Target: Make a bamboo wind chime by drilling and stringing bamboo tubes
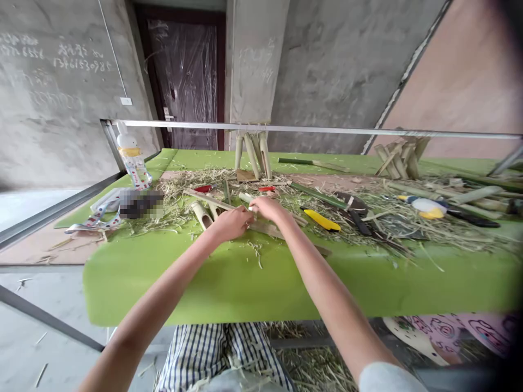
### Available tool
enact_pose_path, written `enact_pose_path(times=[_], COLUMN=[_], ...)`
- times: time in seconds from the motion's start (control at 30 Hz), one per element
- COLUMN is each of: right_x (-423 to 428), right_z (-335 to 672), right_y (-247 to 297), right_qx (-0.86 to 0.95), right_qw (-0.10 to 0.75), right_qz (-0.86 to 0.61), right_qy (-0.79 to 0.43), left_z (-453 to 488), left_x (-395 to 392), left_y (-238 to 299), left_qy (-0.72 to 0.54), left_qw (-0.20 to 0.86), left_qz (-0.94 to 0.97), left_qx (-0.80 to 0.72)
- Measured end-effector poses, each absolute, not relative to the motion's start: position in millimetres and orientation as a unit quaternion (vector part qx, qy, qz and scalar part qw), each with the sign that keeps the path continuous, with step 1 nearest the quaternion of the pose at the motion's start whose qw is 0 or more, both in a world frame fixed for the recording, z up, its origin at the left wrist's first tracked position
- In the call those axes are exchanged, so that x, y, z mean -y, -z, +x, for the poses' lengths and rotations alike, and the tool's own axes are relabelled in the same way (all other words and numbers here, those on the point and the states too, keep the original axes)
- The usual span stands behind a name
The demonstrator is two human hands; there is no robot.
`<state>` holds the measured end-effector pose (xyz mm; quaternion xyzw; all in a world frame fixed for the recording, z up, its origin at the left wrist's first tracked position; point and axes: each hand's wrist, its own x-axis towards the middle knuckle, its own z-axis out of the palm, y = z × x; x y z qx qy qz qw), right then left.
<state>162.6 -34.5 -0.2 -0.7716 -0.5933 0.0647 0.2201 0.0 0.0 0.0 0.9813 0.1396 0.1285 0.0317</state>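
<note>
My left hand [230, 222] and my right hand [268, 208] meet over the middle of the green table cover [245, 283]. Both are closed around a long pale bamboo strip [204, 196] that runs from the upper left under my hands toward the lower right. A short bamboo tube [201, 214] lies just left of my left hand. Fine bamboo shavings [180, 190] surround both hands.
A yellow-handled knife [321, 220] and dark blades [357, 215] lie right of my hands. Red-handled tools [266, 189] sit behind them. A white bottle [131, 155] with a patterned strap stands far left. Bamboo pieces [252, 152] lean on a metal rail [327, 130].
</note>
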Motion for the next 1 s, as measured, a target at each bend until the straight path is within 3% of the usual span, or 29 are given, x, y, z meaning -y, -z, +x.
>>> enact_pose_path(times=[0.2, 0.4, 0.5, 0.67, 0.77, 0.87, 1.0], right_x=[20.0, 25.6, 25.6, 28.0, 29.9, 30.7, 30.4], right_z=[167.4, 175.8, 178.6, 182.7, 183.5, 183.5, 182.9], right_y=[19.1, 16.8, 16.3, 16.5, 15.8, 15.4, 15.6], right_qx=[0.565, 0.532, 0.488, 0.420, 0.397, 0.391, 0.383], right_qw=[0.278, 0.379, 0.487, 0.619, 0.651, 0.664, 0.668], right_qz=[-0.775, -0.752, -0.715, -0.635, -0.594, -0.575, -0.575], right_qy=[-0.057, -0.085, -0.116, -0.194, -0.256, -0.274, -0.277], left_z=[-15.1, -1.0, 20.9, 29.8, 18.0, 9.8, 11.9], left_x=[-31.9, -64.4, -73.5, -72.0, -66.4, -60.8, -56.0], left_y=[-9.2, -29.2, -27.2, -15.8, -16.9, -19.3, -15.6], left_qy=[-0.111, -0.138, -0.081, -0.141, -0.146, -0.052, -0.017], left_qw=[0.220, 0.124, 0.153, 0.169, 0.191, 0.245, 0.189], left_qz=[0.965, 0.965, 0.967, 0.959, 0.958, 0.962, 0.976], left_qx=[-0.095, -0.183, -0.187, -0.180, -0.159, -0.108, -0.107])
